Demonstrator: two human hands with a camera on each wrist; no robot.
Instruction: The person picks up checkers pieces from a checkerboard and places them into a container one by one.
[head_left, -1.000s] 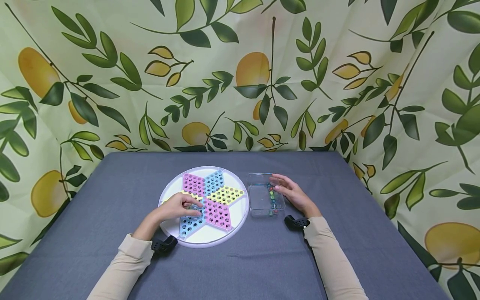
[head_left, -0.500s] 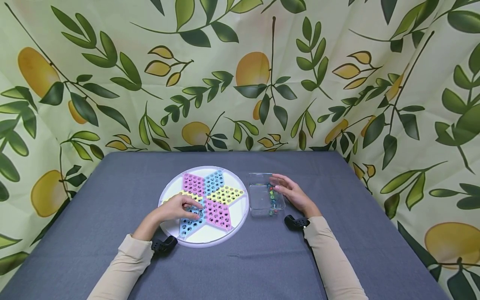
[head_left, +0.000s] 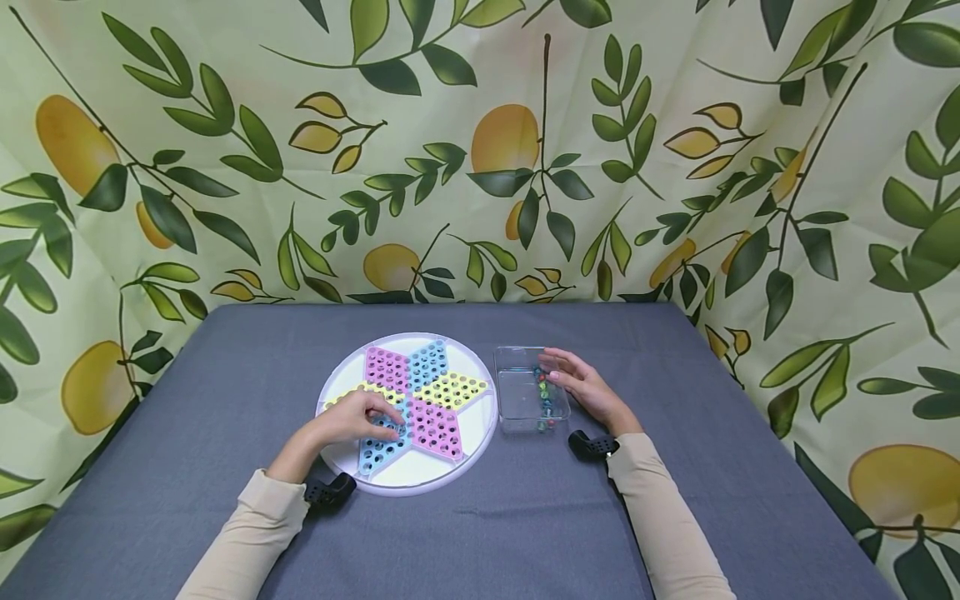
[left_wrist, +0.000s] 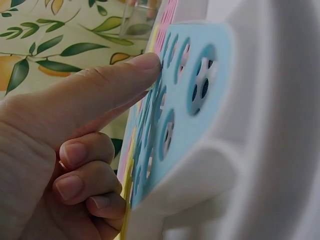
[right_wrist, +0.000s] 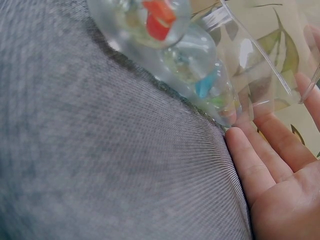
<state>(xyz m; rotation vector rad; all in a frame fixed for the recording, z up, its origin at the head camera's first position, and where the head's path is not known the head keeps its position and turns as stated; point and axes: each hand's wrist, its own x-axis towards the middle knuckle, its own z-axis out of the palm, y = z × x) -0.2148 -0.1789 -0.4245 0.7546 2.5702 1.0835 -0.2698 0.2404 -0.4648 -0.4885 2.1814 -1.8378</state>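
Note:
My left hand (head_left: 358, 417) is over the blue part of a round white Chinese checkers board (head_left: 476, 454). In the left wrist view its thumb (left_wrist: 112, 87) and index finger meet at the holes, pinching a marble (left_wrist: 149, 88) that shows only as a pale green sliver. The other fingers curl toward the palm. At a clear plastic box (head_left: 517, 408) right of the board, my right hand (head_left: 588, 387) rests against the right side, fingers fairly straight. Several glass marbles (head_left: 543, 390) with coloured swirls lie along that side of the box.
Pink (head_left: 437, 429), yellow (head_left: 452, 389) and blue (head_left: 427, 364) perforated points form the board's star. A grey cloth (head_left: 480, 542) covers the table. Behind it hangs a leaf-and-fruit patterned curtain (head_left: 450, 208). Black straps (head_left: 330, 490) sit on both wrists.
The left fingers have shifted slightly over the same blue holes, with the index fingertip curling a little more downward. The right hand and box have stayed in place.

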